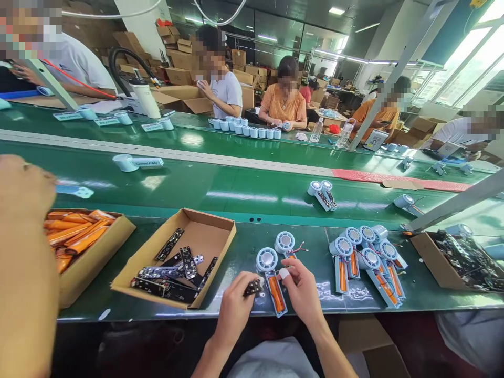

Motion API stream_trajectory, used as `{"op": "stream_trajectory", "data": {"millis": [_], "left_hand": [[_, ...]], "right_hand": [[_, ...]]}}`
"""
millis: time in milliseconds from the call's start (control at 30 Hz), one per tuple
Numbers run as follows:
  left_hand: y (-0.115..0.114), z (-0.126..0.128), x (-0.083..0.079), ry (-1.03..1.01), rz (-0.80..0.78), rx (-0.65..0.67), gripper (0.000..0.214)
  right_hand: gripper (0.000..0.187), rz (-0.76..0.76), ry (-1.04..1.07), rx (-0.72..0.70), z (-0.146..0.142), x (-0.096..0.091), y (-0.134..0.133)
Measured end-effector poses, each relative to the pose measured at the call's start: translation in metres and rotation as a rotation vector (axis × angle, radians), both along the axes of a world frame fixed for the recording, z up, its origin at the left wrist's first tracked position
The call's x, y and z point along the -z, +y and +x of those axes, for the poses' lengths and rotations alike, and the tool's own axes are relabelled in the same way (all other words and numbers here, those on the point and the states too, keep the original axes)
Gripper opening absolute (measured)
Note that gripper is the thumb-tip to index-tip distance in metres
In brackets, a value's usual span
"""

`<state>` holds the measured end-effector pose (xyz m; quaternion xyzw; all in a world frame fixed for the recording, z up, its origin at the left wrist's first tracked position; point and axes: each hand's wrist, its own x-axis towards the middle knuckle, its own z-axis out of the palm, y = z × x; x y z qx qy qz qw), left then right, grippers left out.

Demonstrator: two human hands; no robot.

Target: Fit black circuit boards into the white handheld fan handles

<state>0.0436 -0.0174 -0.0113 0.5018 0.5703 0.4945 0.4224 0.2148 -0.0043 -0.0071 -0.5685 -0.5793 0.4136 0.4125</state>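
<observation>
My left hand (236,302) pinches a small black circuit board (253,287) at the front edge of the green bench. My right hand (301,286), with a white tape on one finger, rests on a pale blue fan housing (271,281) that carries an orange battery (276,295) in its handle. The board sits just left of that housing. A second round fan head (284,241) with red and black wires lies right behind it.
An open cardboard box (220,223) of black circuit boards stands to my left, and a box of orange batteries (79,233) farther left. Several assembled housings (368,260) lie to my right beside another box (427,257). A green conveyor belt (236,189) runs behind; co-workers sit across it.
</observation>
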Motion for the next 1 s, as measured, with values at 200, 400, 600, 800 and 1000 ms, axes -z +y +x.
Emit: {"op": "stream_trajectory", "data": {"millis": [200,400,600,800,1000], "left_hand": [[0.002,0.004,0.01,-0.155,-0.161,-0.12,0.048],[0.003,-0.001,-0.002,-0.266,-0.241,-0.127,0.051],[0.0,0.002,0.001,-0.406,-0.322,-0.123,0.059],[-0.001,0.007,0.004,-0.502,-0.338,-0.125,0.064],[-0.008,-0.008,-0.001,-0.393,-0.283,-0.136,0.051]], "right_hand": [[0.033,0.514,-0.494,-0.162,-0.004,-0.025,-0.021],[0.031,0.461,-0.542,-0.258,-0.035,-0.01,-0.01],[0.031,0.487,-0.446,-0.251,-0.036,0.009,-0.008],[0.029,0.591,-0.45,-0.204,-0.038,0.015,-0.013],[0.032,0.664,-0.492,-0.202,-0.035,0.016,-0.012]]}}
